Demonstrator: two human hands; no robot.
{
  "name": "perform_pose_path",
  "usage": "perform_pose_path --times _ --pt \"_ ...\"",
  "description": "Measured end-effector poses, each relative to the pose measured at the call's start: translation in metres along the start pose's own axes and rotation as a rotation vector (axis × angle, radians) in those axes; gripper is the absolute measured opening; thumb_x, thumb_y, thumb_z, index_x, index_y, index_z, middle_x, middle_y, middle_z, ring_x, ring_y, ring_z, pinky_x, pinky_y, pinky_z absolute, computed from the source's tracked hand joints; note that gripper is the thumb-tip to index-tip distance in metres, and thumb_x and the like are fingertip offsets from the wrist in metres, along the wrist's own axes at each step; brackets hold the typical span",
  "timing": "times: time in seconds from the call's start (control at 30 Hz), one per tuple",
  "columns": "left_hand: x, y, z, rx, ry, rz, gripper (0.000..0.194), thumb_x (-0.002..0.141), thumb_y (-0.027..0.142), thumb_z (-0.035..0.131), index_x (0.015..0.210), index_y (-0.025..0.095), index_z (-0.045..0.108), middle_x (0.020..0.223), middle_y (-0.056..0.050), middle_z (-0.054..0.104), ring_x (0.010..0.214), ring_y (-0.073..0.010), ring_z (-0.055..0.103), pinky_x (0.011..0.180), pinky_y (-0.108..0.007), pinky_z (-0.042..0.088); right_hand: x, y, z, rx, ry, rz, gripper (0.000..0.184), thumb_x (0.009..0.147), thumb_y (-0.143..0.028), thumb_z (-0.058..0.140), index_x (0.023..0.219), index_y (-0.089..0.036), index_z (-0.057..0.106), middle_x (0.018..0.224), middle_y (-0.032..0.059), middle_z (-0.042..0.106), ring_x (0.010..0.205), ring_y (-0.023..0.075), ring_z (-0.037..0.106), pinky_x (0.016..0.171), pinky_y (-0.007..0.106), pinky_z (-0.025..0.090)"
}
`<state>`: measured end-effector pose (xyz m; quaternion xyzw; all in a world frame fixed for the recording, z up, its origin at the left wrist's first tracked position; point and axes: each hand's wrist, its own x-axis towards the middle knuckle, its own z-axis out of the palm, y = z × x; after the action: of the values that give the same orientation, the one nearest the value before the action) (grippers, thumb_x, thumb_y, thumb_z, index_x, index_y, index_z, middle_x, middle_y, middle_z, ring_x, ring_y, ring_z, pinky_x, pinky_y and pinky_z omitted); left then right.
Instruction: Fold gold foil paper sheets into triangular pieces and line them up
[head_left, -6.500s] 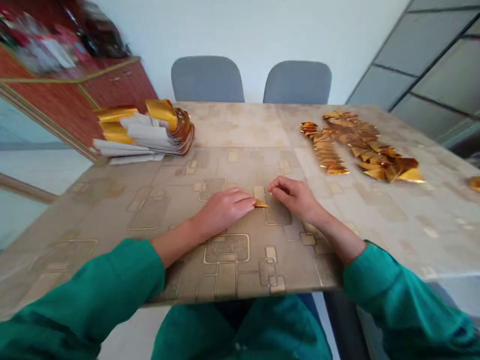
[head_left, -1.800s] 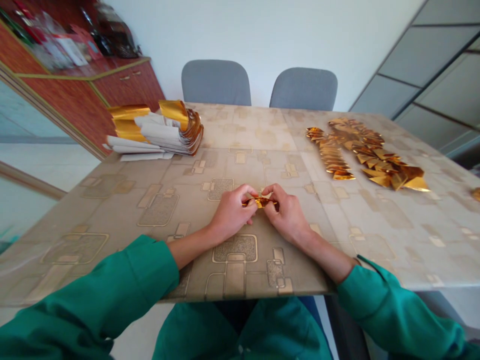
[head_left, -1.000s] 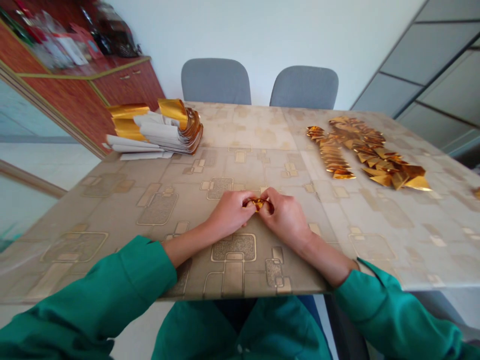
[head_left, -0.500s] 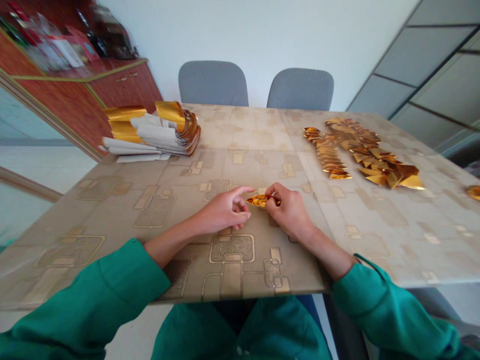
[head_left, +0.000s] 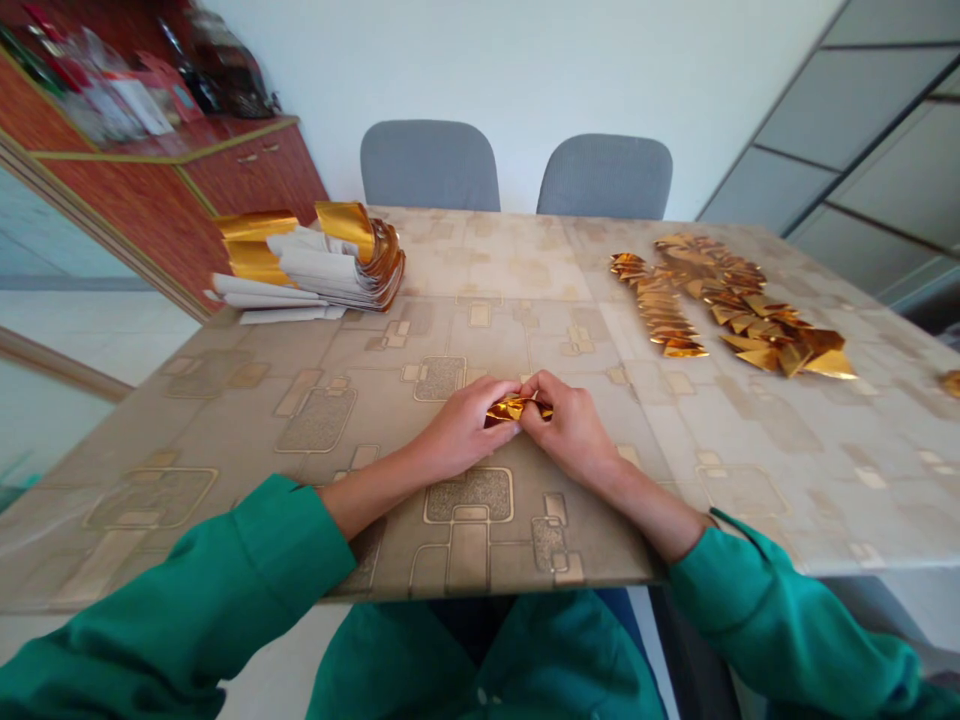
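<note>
A small boat-shaped piece of folded gold foil paper (head_left: pixel 511 409) lies between my two hands, just above the patterned tablecloth near the table's front. My left hand (head_left: pixel 474 420) pinches its left end between thumb and fingers. On the other end, my right hand (head_left: pixel 562 418) grips it the same way, and the fingertips of both hands nearly meet. Fingers cover both tips of the folded foil. To the far right lie rows of similar folded gold pieces (head_left: pixel 671 315), nested into one another. At the back left sits a stack of gold and white paper sheets (head_left: pixel 322 265), partly curled.
Two grey chairs (head_left: pixel 430 165) stand behind the table (head_left: pixel 480 540), against the wall. A wooden cabinet (head_left: pixel 247 170) with bottles and bags is at the back left. One more gold piece (head_left: pixel 951 382) lies at the right edge of view.
My left hand has moved right and closed on the left end of the folded gold foil. My right hand keeps its hold on the other end.
</note>
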<state>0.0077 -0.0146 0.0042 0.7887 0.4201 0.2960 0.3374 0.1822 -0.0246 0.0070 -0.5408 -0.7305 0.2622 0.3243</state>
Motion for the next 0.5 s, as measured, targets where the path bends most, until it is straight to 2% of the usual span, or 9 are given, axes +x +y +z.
perform_pose_path --times 0.1,0.17,0.23,0.3,0.37,0.5 --pt "0.000 0.002 0.001 -0.005 0.026 -0.014 0.032 0.082 0.019 0.065 0.114 0.019 0.067 0.106 -0.007 0.067 0.098 -0.0208 0.063 0.087 -0.033 0.053 0.000 -0.003 -0.002 0.018 -0.003 0.016 0.012 0.078 -0.016 0.051 0.088 -0.020 0.056 0.071 -0.0006 0.067 0.060 0.0126 0.059 0.058 0.023 0.039" --pt "-0.001 0.001 0.001 -0.095 0.025 -0.083 0.033 0.084 0.023 0.063 0.116 0.018 0.066 0.109 -0.008 0.067 0.087 -0.0175 0.065 0.072 -0.027 0.055 -0.001 -0.004 -0.006 0.053 -0.022 0.024 0.016 0.080 -0.018 0.049 0.095 -0.020 0.055 0.065 -0.0032 0.064 0.056 0.0122 0.056 0.055 0.023 0.037" --pt "-0.001 0.001 0.000 -0.201 0.015 -0.165 0.035 0.085 0.028 0.062 0.118 0.017 0.064 0.108 -0.009 0.066 0.071 -0.0129 0.063 0.054 -0.021 0.053 -0.001 -0.004 -0.011 0.074 -0.024 0.032 0.023 0.081 -0.019 0.047 0.103 -0.020 0.053 0.059 -0.0062 0.058 0.051 0.0122 0.051 0.052 0.023 0.035" --pt "-0.001 0.000 -0.001 -0.266 0.006 -0.215 0.037 0.085 0.032 0.062 0.118 0.016 0.063 0.106 -0.008 0.066 0.061 -0.0099 0.059 0.045 -0.019 0.050 -0.001 -0.004 -0.015 0.081 -0.008 0.034 0.026 0.079 -0.018 0.045 0.104 -0.020 0.052 0.056 -0.0077 0.053 0.050 0.0124 0.048 0.051 0.023 0.034" --pt "-0.001 -0.001 -0.001 -0.277 0.011 -0.218 0.038 0.084 0.032 0.063 0.118 0.016 0.063 0.107 -0.009 0.066 0.060 -0.0093 0.059 0.043 -0.018 0.049 -0.001 -0.002 -0.016 0.088 0.000 0.027 0.024 0.078 -0.019 0.045 0.102 -0.020 0.052 0.056 -0.0078 0.051 0.050 0.0121 0.047 0.051 0.023 0.034" --pt "-0.002 0.000 0.001 -0.230 0.021 -0.168 0.034 0.083 0.028 0.063 0.116 0.016 0.065 0.109 -0.008 0.066 0.073 -0.0124 0.064 0.052 -0.018 0.052 0.000 0.000 -0.010 0.085 -0.013 0.009 0.017 0.079 -0.020 0.047 0.094 -0.020 0.055 0.057 -0.0066 0.054 0.050 0.0110 0.047 0.051 0.022 0.033"
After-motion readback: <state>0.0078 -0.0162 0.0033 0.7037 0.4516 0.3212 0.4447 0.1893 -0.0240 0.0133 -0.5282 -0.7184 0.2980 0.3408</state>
